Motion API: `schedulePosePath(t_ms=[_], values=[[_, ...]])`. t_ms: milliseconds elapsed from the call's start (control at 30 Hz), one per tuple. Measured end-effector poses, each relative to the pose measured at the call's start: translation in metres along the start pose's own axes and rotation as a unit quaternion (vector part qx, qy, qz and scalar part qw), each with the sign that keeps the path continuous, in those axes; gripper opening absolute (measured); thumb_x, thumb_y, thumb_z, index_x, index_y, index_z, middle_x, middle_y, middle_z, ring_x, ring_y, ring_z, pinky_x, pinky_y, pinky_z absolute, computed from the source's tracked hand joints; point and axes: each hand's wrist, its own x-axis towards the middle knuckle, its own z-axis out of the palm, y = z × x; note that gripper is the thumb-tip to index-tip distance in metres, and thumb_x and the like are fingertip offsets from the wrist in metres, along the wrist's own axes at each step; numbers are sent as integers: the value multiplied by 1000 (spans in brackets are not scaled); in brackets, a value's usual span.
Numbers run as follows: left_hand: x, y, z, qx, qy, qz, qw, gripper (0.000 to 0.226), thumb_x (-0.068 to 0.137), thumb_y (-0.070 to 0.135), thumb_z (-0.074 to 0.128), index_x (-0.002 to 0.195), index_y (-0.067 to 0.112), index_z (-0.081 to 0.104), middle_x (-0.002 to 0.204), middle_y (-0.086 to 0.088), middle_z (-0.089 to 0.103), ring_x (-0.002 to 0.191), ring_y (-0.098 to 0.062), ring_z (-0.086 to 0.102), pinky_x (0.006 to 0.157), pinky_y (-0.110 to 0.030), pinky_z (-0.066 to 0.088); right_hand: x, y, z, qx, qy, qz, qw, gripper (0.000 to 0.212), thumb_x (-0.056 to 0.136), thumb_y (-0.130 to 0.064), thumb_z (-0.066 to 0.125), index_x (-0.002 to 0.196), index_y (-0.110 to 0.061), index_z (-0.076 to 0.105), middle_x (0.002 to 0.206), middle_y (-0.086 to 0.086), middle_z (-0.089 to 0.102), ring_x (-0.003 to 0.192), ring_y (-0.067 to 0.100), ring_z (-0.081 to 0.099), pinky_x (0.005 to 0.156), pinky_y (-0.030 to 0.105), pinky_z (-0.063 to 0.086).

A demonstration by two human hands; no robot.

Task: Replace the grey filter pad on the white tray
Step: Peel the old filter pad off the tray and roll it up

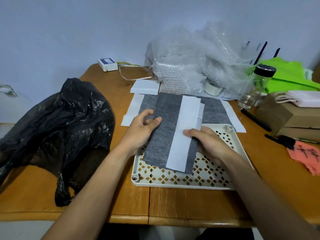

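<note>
A folded grey pad (166, 129) with a white strip (183, 134) along it is held over the white tray (183, 183), which lies on the wooden table (103, 201). The left hand (140, 130) pinches the pad's edge at its 9 o'clock side, thumb on top and fingers curled beneath. The right hand (210, 144) presses fingertips (187, 132) onto the white strip near the pad's centre; the rest of its grip under the pad cannot be seen.

Step in hand, as judged: opening out the new pad before seating it. To do this well, the left pinch should anchor one edge while the right hand draws the folded layer toward 3 o'clock, keeping the sheet flat and square to the tray's rim so its corners meet the tray's corners.

The pad spans the two hands, covering the tray's 11 o'clock portion and leaving the patterned openings bare from 3 to 6 o'clock. Further grey sheets (212, 110) lie on white paper at 12 o'clock of the tray. A black plastic bag (60, 129) sits at 9 o'clock, well apart from the hands.
</note>
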Motion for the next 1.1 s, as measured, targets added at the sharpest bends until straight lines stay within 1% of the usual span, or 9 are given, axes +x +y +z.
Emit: schedulePosePath(t_ms=[100,267,400,500,633,733,933,1033,1100], values=[[2,-1,-4,11,-25,-18,999,25,97,22,65,120,13,62,95,0,78,91,-17,75,79,-32,58,6,6,-4,-43,37,-10,998,18,92,-10,66,110,-8,71,109,13,77,108,35,70,102,51,50],[1,0,-11,33,-86,-33,995,26,96,8,61,117,22,69,110,4,77,104,-13,72,88,-30,55,7,5,-8,-18,45,-35,998,20,92,-9,68,111,-12,72,110,6,78,109,30,70,103,47,51],[2,-2,-15,62,-85,-36,994,29,100,9,55,114,27,72,116,0,75,109,-31,66,87,-51,44,4,1,-6,-1,35,-48,998,17,92,-9,68,107,-13,73,105,5,79,96,20,75,92,38,56],[5,-3,-18,41,-84,-42,995,34,99,7,54,117,28,73,123,-8,72,108,-34,57,91,-56,41,3,-1,-8,34,24,-56,998,20,91,-7,66,110,-10,73,112,10,77,107,27,72,98,41,54],[4,-1,-20,-28,-58,-53,996,41,97,0,52,103,29,80,115,-20,59,106,-30,45,88,-46,35,0,-4,-10,94,-24,-61,993,29,94,3,54,118,-5,68,114,12,76,105,27,72,92,35,58],[5,-2,-20,-56,-47,-62,995,34,97,6,53,92,23,81,117,-19,49,107,-33,41,91,-51,32,-2,-4,-9,80,-48,-69,993,32,97,6,45,99,-8,73,96,8,79,86,18,75,73,26,62],[3,7,-14,-75,-62,-67,993,35,97,17,38,94,9,71,101,-9,72,93,-25,64,78,-34,51,2,0,-10,52,-65,-97,992,45,93,10,45,79,-17,77,83,5,73,75,16,67,59,20,55],[2,8,-13,-53,-83,-59,993,32,92,35,52,105,13,71,112,-11,70,97,-26,64,81,-34,50,3,3,-11,32,-65,-89,993,48,92,13,40,86,-17,77,87,5,74,80,15,67,62,21,55],[4,4,-15,-44,-83,-51,994,38,84,25,62,121,23,69,115,-7,71,95,-22,66,78,-31,54,4,5,-12,22,-58,-88,994,53,86,15,36,90,-15,79,91,6,75,84,18,67,65,23,57]])
